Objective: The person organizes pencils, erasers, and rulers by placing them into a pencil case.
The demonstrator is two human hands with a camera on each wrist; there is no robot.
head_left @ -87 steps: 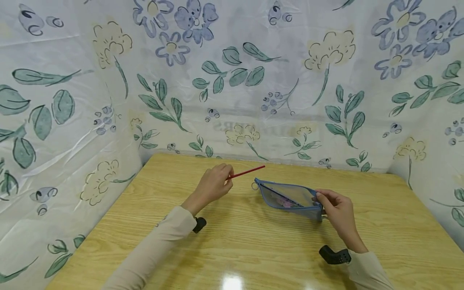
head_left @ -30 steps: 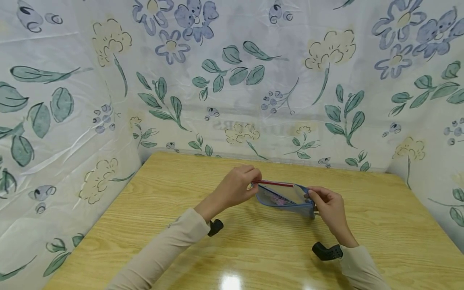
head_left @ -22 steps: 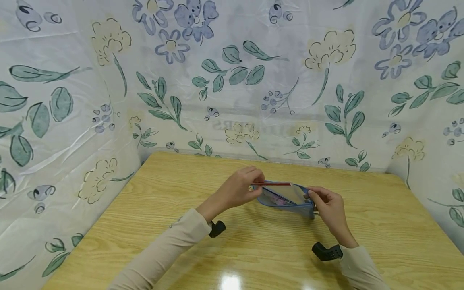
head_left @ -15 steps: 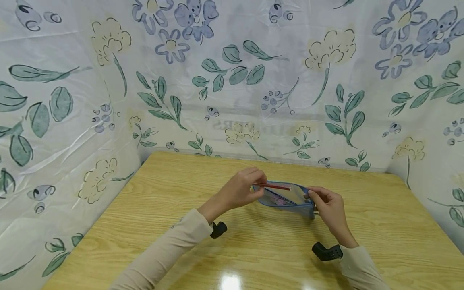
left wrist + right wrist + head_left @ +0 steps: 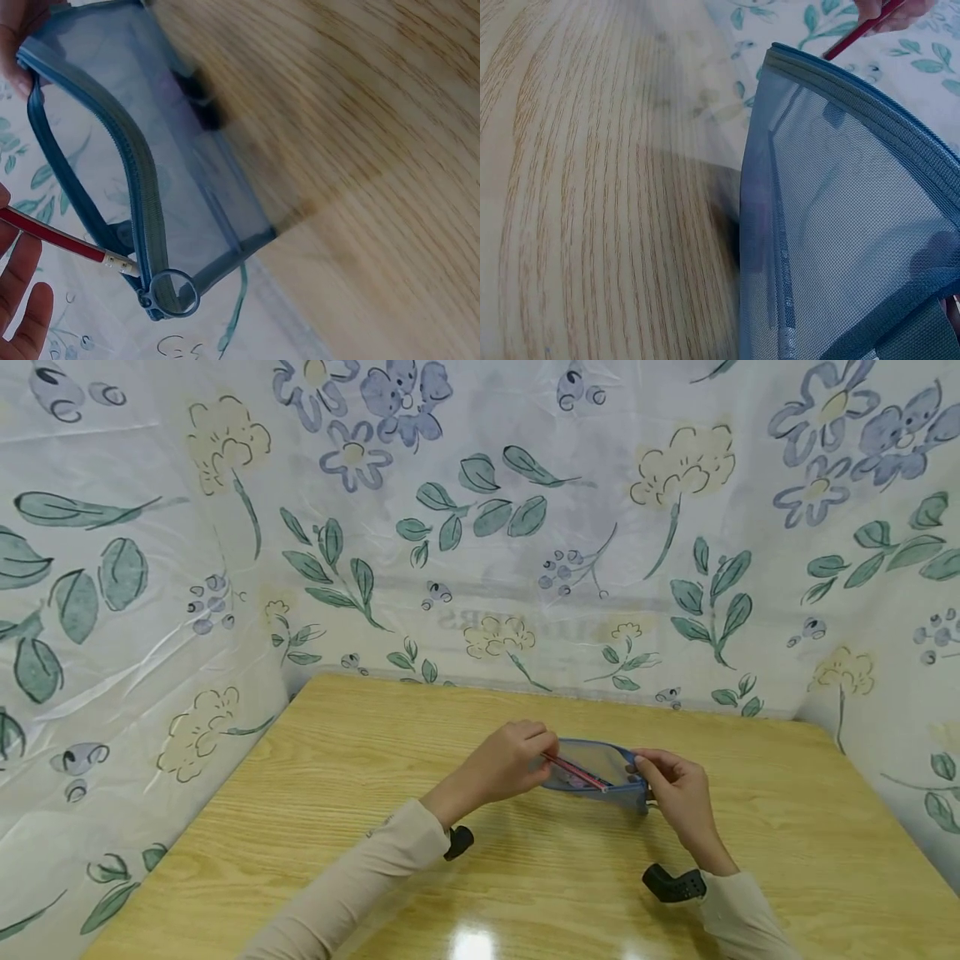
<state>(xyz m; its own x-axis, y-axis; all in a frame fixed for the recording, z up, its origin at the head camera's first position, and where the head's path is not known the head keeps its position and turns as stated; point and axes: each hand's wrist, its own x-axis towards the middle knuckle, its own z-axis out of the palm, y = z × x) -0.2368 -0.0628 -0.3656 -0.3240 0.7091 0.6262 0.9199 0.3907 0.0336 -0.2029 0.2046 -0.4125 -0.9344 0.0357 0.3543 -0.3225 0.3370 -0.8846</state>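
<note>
My left hand (image 5: 510, 762) pinches a red pencil (image 5: 576, 772) near one end, its pale far end slanting down to the right over the open mouth of a blue mesh zipper pouch (image 5: 626, 798). My right hand (image 5: 678, 789) grips the pouch by its right end. In the left wrist view the pencil's banded end (image 5: 112, 261) lies close to the zipper (image 5: 142, 165), beside a ring pull (image 5: 175, 293). A dark slim pen-like stick (image 5: 784, 277) shows through the mesh in the right wrist view. Something pinkish inside the pouch is mostly hidden.
A wood-grain table (image 5: 337, 735) lies beneath both hands. Floral cloth (image 5: 480, 552) hangs behind it and along both sides. Black wrist-worn camera mounts (image 5: 673, 883) stick out from the cuffs.
My left hand has carried the pencil right to the pouch. The pencil, earlier pointing up and then nearly level, now tilts down across the pouch's mouth. My right hand keeps its grip.
</note>
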